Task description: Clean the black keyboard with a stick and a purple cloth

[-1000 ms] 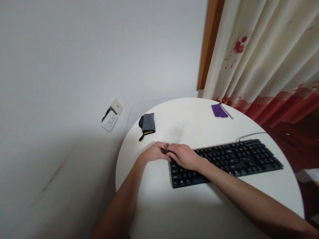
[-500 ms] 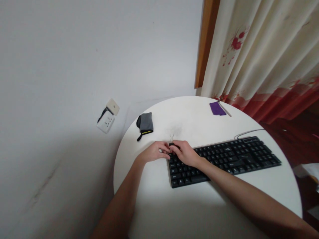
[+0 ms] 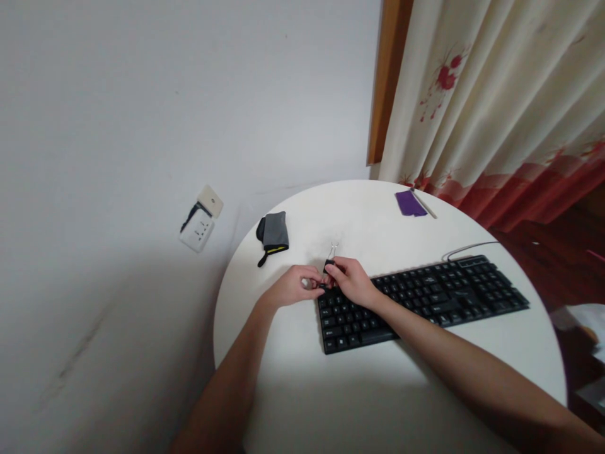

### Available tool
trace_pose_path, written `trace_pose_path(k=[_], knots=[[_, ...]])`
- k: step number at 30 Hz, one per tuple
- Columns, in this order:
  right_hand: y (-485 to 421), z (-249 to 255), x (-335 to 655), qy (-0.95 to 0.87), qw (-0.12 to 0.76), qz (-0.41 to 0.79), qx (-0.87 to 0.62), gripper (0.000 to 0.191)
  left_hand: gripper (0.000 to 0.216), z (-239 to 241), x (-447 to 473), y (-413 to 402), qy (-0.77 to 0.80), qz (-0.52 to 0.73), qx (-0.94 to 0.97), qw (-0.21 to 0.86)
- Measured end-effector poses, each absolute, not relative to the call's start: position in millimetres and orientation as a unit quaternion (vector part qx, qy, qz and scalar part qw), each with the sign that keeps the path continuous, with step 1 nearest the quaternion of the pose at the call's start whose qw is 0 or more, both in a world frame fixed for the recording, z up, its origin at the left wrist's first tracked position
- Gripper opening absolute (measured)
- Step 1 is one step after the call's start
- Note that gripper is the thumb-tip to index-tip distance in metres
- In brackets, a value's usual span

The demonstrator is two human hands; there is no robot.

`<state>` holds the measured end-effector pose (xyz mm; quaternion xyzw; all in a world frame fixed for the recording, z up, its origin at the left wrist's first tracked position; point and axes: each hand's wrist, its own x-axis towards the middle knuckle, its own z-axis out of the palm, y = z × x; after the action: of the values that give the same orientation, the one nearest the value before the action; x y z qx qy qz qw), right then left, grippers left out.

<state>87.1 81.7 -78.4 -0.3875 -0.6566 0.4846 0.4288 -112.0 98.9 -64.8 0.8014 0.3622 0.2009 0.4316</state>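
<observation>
My right hand (image 3: 352,282) pinches a small black binder clip (image 3: 329,264) whose wire handles stick up, just above the top left corner of a black keyboard (image 3: 420,299). My left hand (image 3: 293,287) is closed right beside it, its fingertips meeting the right hand's at the clip's lower end. Both hands hover over the round white table (image 3: 331,384). What the left fingers grip is too small to make out.
A grey and black pouch (image 3: 273,231) lies at the table's far left. A purple card (image 3: 409,203) with a thin stick beside it lies at the far edge near the flowered curtain (image 3: 496,107). A wall socket (image 3: 198,221) sits on the left wall.
The clip has come up into view between my fingertips, its wire handles now standing above the hands. Both hands shifted slightly away from me.
</observation>
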Motion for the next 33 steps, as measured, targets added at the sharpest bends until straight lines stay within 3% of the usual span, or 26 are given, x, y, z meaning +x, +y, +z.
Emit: trace_pose_path(k=[9, 15, 21, 33], knots=[[85, -82, 86, -0.602, 0.503, 0.435, -0.442, 0.032, 0.024, -66, -97, 95, 0.409, 0.294, 0.773, 0.385], [84, -82, 85, -0.604, 0.499, 0.401, -0.474, 0.030, 0.036, -72, -86, 90, 0.419, 0.336, 0.758, 0.371], [84, -83, 85, -0.595, 0.496, 0.398, -0.491, 0.031, 0.021, -72, -87, 90, 0.386, 0.332, 0.828, 0.235], [86, -86, 84, -0.567, 0.524, 0.445, -0.454, 0.032, 0.022, -70, -85, 89, 0.375, 0.333, 0.859, 0.104]])
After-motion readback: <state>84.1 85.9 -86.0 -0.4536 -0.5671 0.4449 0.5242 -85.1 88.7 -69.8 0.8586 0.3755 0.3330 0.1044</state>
